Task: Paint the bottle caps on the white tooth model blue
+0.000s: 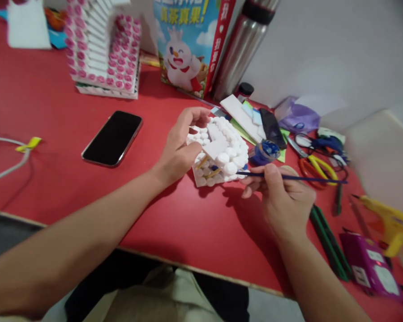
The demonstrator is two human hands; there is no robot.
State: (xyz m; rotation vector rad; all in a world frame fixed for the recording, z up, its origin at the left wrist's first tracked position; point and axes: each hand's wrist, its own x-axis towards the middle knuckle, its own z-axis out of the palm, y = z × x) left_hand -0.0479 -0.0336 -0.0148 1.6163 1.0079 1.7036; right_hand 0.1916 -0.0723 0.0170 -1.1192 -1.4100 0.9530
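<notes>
My left hand grips a small white model made of foam discs and card, holding it tilted on the red table. My right hand holds a thin blue paintbrush, its tip touching the model's lower right side. A small pot of blue paint sits just right of the model.
A black phone lies left of the model. A pink-and-white disc model, a printed carton and a steel flask stand at the back. Scissors, green sticks, a yellow glue gun and a purple pack crowd the right.
</notes>
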